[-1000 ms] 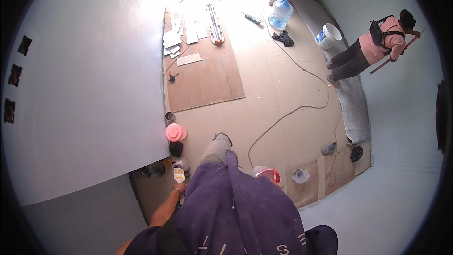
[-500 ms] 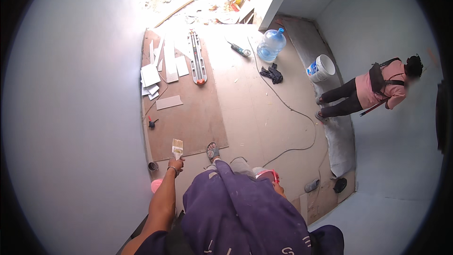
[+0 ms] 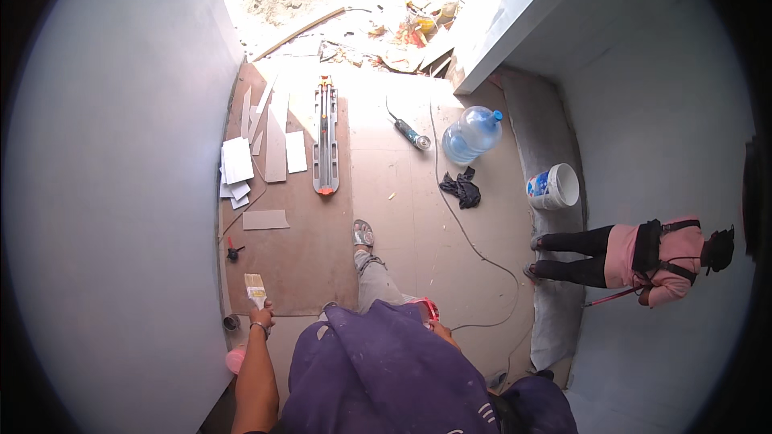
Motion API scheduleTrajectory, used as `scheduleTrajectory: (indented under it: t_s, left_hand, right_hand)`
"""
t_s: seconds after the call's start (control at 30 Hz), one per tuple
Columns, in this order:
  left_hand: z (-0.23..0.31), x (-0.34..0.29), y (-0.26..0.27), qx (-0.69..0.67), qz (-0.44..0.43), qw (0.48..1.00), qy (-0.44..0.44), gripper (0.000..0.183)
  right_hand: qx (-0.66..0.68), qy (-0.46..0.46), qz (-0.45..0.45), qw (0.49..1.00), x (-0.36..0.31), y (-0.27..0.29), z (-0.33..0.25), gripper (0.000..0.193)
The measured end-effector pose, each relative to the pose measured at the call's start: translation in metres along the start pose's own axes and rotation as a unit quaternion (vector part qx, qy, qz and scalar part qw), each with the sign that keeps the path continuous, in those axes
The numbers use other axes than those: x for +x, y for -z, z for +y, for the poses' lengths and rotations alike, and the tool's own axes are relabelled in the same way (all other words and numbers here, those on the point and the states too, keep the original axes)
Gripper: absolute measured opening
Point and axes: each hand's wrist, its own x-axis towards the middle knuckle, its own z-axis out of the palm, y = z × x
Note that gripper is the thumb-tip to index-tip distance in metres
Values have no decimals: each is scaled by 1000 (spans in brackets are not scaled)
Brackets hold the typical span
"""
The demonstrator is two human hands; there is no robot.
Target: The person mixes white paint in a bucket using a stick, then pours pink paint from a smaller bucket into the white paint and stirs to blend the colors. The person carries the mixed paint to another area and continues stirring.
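Note:
My left hand (image 3: 261, 316), stretched out at the lower left, is closed round the handle of a wide paintbrush (image 3: 256, 289). The brush's pale bristles point away from me, above a brown board (image 3: 322, 265). Close to my body on the right, my right hand (image 3: 441, 331) grips a small pail (image 3: 429, 310) with a red-pink rim. My purple shirt covers most of that pail, so its contents cannot be made out. One sandalled foot (image 3: 363, 235) is planted ahead of me, at the board's right edge.
Tile pieces (image 3: 238, 162) and a tile cutter (image 3: 326, 141) lie ahead. An angle grinder (image 3: 412, 135), water jug (image 3: 471, 135), black cloth (image 3: 461, 188) and cable (image 3: 474, 246) are to the right. Beyond the white bucket (image 3: 553, 186), a person in pink (image 3: 635, 257) holds a pole.
I have stepped forward, one foot now well ahead. The brush and pail have come along in my hands. The person at the right has shifted posture, the pole now toward the wall.

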Motion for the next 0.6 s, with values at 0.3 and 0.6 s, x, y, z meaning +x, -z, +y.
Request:
scheduleTrajectory:
  t_s: [0.3, 0.6]
  left_hand:
    - [-43, -154, -33, -21, 65, 976, 204, 22]
    - [45, -64, -87, -139, 134, 980, 44, 26]
  right_hand:
    - [-86, -11, -11, 996, 112, -21, -181, 23]
    - [-321, 118, 6, 940, 174, -79, -298, 39]
